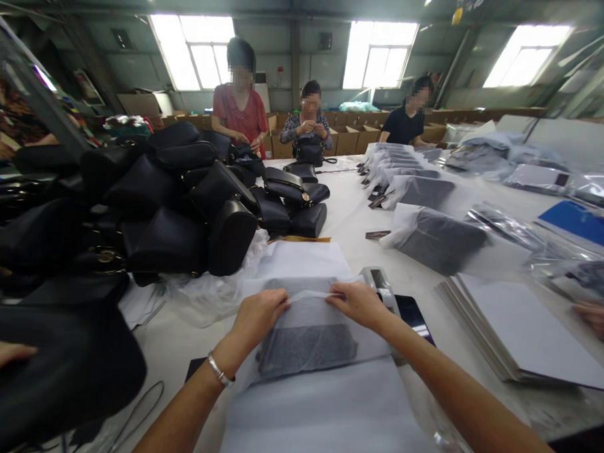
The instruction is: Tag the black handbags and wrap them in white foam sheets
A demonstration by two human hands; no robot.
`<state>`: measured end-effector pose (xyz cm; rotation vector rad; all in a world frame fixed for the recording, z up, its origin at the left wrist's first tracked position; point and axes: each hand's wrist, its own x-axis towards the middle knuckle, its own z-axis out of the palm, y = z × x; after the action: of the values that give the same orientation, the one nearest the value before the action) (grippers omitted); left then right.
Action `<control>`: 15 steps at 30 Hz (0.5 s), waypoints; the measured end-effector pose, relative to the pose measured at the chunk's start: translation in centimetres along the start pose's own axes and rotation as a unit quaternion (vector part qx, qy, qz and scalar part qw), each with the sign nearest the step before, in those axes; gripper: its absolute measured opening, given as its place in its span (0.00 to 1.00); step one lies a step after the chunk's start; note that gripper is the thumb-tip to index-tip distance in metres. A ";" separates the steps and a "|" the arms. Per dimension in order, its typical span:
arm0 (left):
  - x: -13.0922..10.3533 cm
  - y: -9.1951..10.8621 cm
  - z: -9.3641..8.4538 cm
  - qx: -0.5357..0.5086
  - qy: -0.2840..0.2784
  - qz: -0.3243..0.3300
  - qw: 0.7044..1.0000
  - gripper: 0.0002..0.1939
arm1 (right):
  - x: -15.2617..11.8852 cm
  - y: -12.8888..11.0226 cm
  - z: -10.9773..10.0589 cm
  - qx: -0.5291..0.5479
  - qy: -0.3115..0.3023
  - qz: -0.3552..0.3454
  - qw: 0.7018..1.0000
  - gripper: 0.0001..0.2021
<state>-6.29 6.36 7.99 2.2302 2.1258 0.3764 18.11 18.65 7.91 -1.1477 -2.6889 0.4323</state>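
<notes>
Pinching the translucent sheet (323, 314) between thumb and fingers, the left hand (261, 313) and the right hand (357, 304) hold its edge over a dark item (306, 350), which lies near the bench's (345, 218) near edge. The covering seems partly done: the item shows through, but the held edge is not yet flat. Covered items (439, 238) line up toward the far edge; uncovered black bags (161, 240) remain heaped toward the left edge.

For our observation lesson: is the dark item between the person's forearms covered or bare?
Covered: the dark item shows hazily through a translucent wrapper, pinched by the left hand and right hand.
</notes>
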 end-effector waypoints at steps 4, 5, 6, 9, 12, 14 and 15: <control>0.3 0.1 -0.1 0.014 0.025 0.009 1.000 0.07 | 0.0 0.0 0.2 0.013 0.004 0.016 1.000 0.09; 0.3 0.2 -0.2 0.017 0.033 0.012 0.999 0.07 | 0.1 0.0 0.2 0.016 0.004 0.020 1.000 0.09; 0.2 0.4 -0.3 0.022 0.042 0.011 0.999 0.06 | 0.1 0.0 0.2 0.019 0.003 0.023 1.000 0.09; -0.7 1.9 0.1 0.029 0.124 0.010 0.992 0.09 | 0.2 0.0 0.2 0.023 0.000 0.029 0.999 0.09; -2.2 4.2 1.9 0.006 0.195 0.074 0.978 0.13 | 0.3 0.1 0.3 0.021 -0.005 0.030 0.999 0.09; -2.9 5.4 3.4 -0.001 0.167 0.108 0.980 0.13 | 0.4 0.2 0.3 0.015 -0.006 0.034 0.999 0.09; -3.1 5.9 4.1 0.003 0.142 0.105 0.984 0.14 | 0.5 0.2 0.3 0.009 -0.005 0.038 0.999 0.10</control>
<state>0.17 3.47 4.69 2.5479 2.0098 0.7395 17.87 19.11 7.58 -1.2479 -2.6509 0.4746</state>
